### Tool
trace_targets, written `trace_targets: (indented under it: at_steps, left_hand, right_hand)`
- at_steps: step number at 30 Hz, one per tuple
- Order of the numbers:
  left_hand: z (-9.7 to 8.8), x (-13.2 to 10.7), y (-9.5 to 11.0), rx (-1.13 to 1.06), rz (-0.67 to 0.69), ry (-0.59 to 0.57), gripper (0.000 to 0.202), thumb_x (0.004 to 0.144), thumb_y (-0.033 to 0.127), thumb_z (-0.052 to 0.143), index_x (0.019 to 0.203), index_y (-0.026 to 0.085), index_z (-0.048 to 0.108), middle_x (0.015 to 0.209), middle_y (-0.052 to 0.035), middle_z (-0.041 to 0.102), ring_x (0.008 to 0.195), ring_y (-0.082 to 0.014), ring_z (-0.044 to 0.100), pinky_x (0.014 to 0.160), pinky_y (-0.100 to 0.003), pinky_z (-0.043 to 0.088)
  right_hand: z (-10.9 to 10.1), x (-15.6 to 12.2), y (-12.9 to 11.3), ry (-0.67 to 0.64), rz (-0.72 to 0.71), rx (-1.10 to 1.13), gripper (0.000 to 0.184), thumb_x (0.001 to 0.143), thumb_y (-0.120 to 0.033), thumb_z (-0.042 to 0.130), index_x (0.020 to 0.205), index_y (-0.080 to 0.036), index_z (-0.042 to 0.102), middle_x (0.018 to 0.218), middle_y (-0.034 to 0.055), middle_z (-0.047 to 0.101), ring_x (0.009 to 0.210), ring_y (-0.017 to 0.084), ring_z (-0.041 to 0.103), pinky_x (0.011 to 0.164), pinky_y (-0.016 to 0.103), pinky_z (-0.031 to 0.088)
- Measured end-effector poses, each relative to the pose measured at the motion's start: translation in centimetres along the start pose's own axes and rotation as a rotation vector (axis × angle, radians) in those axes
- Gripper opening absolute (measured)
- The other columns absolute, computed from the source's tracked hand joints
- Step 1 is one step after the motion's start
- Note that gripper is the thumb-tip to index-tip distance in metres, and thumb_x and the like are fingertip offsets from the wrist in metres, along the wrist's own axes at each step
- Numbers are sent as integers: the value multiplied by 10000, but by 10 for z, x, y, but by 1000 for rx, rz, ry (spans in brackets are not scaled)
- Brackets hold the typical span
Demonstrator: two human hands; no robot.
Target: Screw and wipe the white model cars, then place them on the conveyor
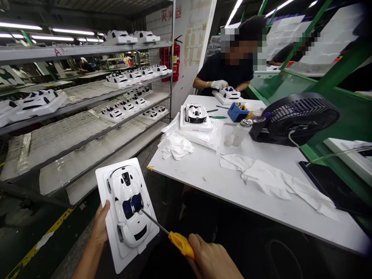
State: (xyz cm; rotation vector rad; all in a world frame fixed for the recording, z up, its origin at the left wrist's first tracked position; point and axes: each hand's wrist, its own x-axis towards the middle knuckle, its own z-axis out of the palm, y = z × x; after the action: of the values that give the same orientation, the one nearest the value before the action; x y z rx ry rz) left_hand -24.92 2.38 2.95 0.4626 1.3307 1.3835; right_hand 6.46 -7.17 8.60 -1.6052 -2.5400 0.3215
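Observation:
A white model sports car (131, 229) with black vents and dark blue seats lies in a white foam tray (102, 176), tilted in front of me. My left hand (100, 226) grips the tray by its left edge, thumb on the upper side and the other fingers mostly hidden. In my right hand (210, 255) is a screwdriver (180, 243) with a yellow handle and a long thin metal shaft. Its tip reaches the open cockpit, beside the seats; whether it touches a screw cannot be made out.
To the left, a metal rack (87, 149) holds several model cars on foam. On the white table (200, 176) are another car (195, 113), cloths (267, 180), a blue tool holder (238, 112), a bottle (240, 133) and a black fan (302, 116). A gloved co-worker (232, 69) handles a car opposite.

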Motion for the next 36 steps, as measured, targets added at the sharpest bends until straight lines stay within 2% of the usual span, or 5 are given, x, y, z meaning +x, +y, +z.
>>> trace_targets:
  at_steps: [5, 15, 26, 31, 36]
  left_hand:
    - [5, 0, 0, 15, -7, -31, 527, 713, 389, 659, 1208, 265, 524, 965, 11, 721, 935, -220, 639, 784, -287, 546]
    - [12, -4, -1, 62, -13, -40, 561, 694, 388, 677, 1217, 265, 517, 916, -6, 727, 933, -254, 640, 806, -342, 547]
    - [20, -5, -3, 82, -24, -42, 572, 690, 402, 676, 1225, 277, 513, 1012, -34, 703, 1029, -276, 595, 871, -372, 515]
    - [19, -8, -1, 73, -28, -56, 561, 696, 389, 673, 1224, 287, 512, 1011, -21, 707, 1017, -267, 603, 861, -359, 520]
    - [20, -9, 0, 73, -36, -62, 608, 679, 389, 687, 1240, 249, 499, 926, -37, 727, 941, -284, 636, 830, -385, 537]
  right_hand:
    - [-2, 18, -7, -10, 54, -42, 63, 816, -136, 530, 824, -168, 476, 703, 23, 622, 473, 172, 592, 413, 259, 288]
    - [6, 16, 1, -39, 118, -1, 68, 879, -190, 464, 852, -161, 519, 716, 37, 625, 503, 176, 595, 430, 261, 263]
    - [0, 15, -19, -29, 56, 12, 52, 820, -195, 559, 815, -166, 516, 725, 23, 636, 514, 168, 588, 448, 273, 272]
    - [0, 14, -14, -15, 58, 20, 58, 837, -204, 534, 806, -171, 498, 712, 21, 632, 510, 174, 594, 444, 271, 261]
    - [-10, 14, -4, 27, 84, 58, 57, 841, -200, 519, 811, -182, 475, 704, 8, 624, 518, 172, 591, 456, 267, 255]
